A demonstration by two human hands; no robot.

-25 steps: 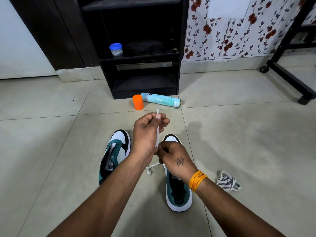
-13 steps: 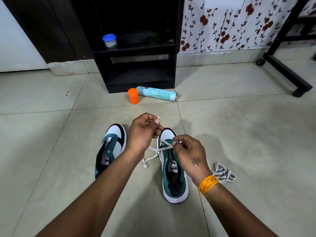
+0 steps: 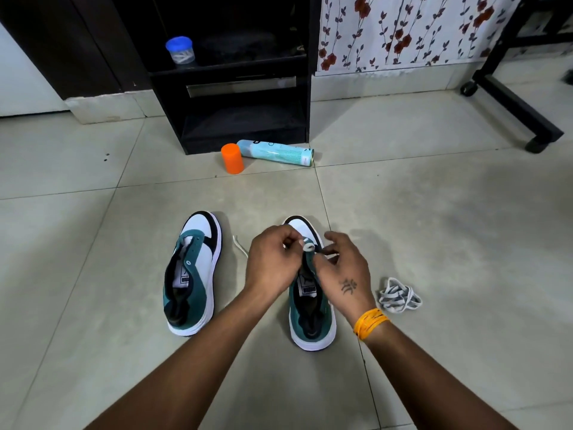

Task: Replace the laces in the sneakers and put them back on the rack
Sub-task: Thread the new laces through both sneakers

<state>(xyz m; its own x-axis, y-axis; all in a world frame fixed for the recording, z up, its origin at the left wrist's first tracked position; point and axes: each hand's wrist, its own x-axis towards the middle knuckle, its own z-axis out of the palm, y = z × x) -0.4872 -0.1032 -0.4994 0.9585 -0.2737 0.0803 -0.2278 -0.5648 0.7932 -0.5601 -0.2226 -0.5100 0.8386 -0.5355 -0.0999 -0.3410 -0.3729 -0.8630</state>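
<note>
Two teal, white and black sneakers stand on the tiled floor, toes pointing away from me. The left sneaker [image 3: 193, 274] has no lace. Over the front of the right sneaker [image 3: 311, 318] both my hands meet. My left hand [image 3: 273, 262] pinches a white lace [image 3: 308, 245] at the eyelets, and one loose end [image 3: 240, 245] of that lace trails on the floor between the shoes. My right hand [image 3: 344, 271] pinches the same lace from the other side. A bundled grey-and-white lace [image 3: 400, 294] lies on the floor to the right.
A black shoe rack [image 3: 242, 88] stands against the wall ahead, with a blue-lidded jar [image 3: 180, 54] on its shelf. An orange cap [image 3: 232, 158] and a teal spray can [image 3: 276, 152] lie in front of it. A black wheeled frame [image 3: 511, 103] stands at the right.
My left hand has come down from its raised pull to the shoe's front, and both hands now meet at the eyelets. The lace's end now lies on the floor.
</note>
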